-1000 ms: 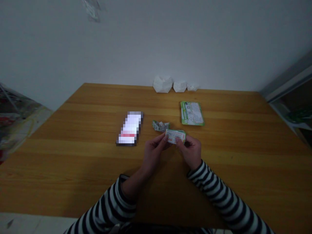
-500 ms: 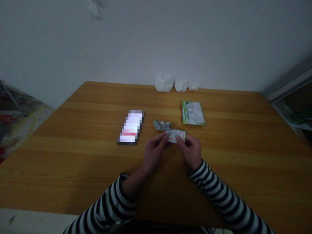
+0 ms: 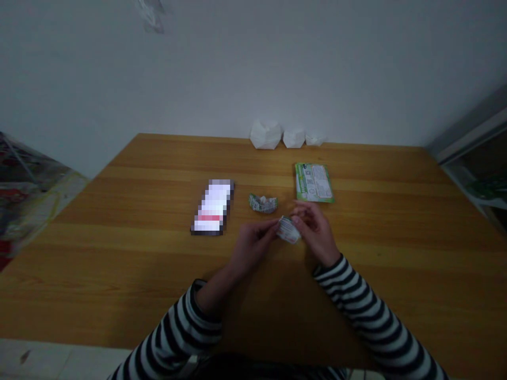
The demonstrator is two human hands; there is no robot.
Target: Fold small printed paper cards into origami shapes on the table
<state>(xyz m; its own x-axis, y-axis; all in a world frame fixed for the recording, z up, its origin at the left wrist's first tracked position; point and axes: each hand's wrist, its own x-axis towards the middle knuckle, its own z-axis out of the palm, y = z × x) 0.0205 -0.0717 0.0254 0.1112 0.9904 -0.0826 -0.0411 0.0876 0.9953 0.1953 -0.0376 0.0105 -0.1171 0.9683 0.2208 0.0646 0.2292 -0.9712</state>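
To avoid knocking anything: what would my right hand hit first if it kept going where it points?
Your right hand would probably meet the green printed card at its corner; depth is unclear.

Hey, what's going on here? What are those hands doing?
A person at a wooden table is handling a small piece of printed wrapper. Their left hand pinches it, and their right hand is close beside it, with its fingers near the wrapper's edge. Nearby lie a crumpled green-and-white wrapper, a flat green printed packet and a blurred rectangular object. White crumpled paper sits at the far edge.
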